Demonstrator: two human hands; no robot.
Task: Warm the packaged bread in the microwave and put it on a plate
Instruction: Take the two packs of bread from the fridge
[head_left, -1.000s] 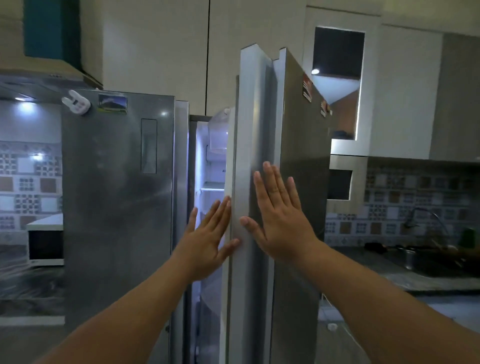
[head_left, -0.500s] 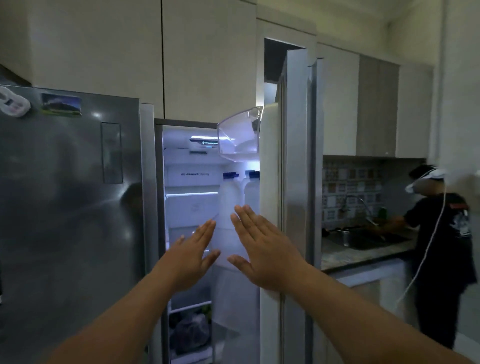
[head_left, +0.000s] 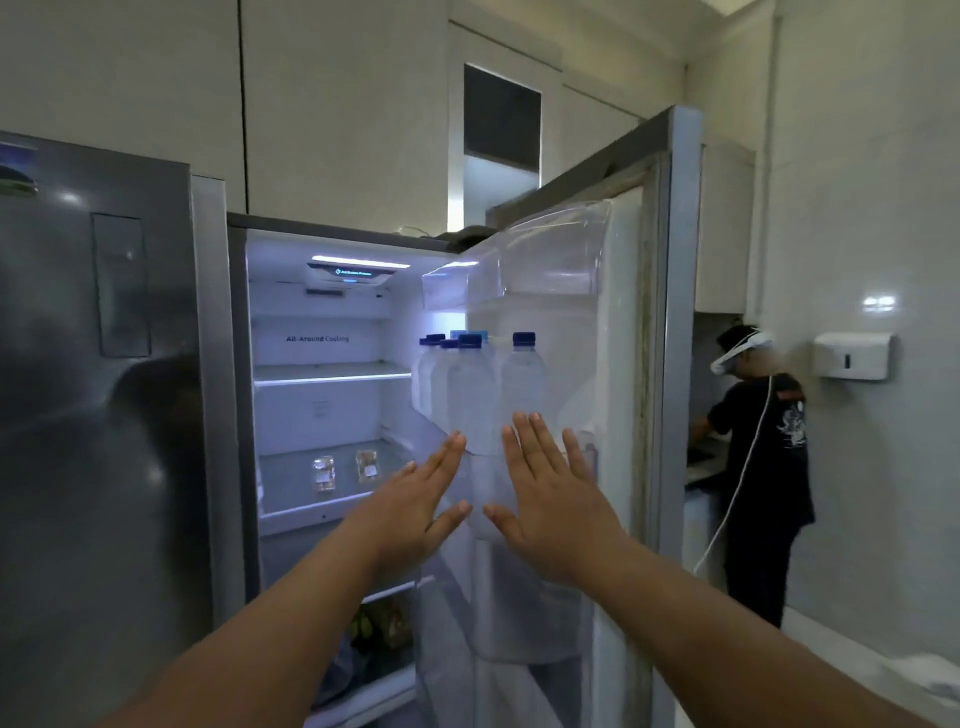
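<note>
The fridge's right door stands wide open and the lit inside shows. Two clear packets of bread, one beside the other, lie on the middle glass shelf. My left hand and my right hand are raised side by side in front of the door's bottle rack, fingers straight and spread, holding nothing. Both hands are nearer to me than the shelf, to the right of the packets.
Several water bottles with blue caps fill the door rack. The closed left fridge door is at the left. A person in black stands at the counter behind the open door. A white dispenser hangs on the right wall.
The right fridge door has swung from nearly closed to wide open. My hands have come off the door and now hover open. The view has turned right, revealing the shelves.
</note>
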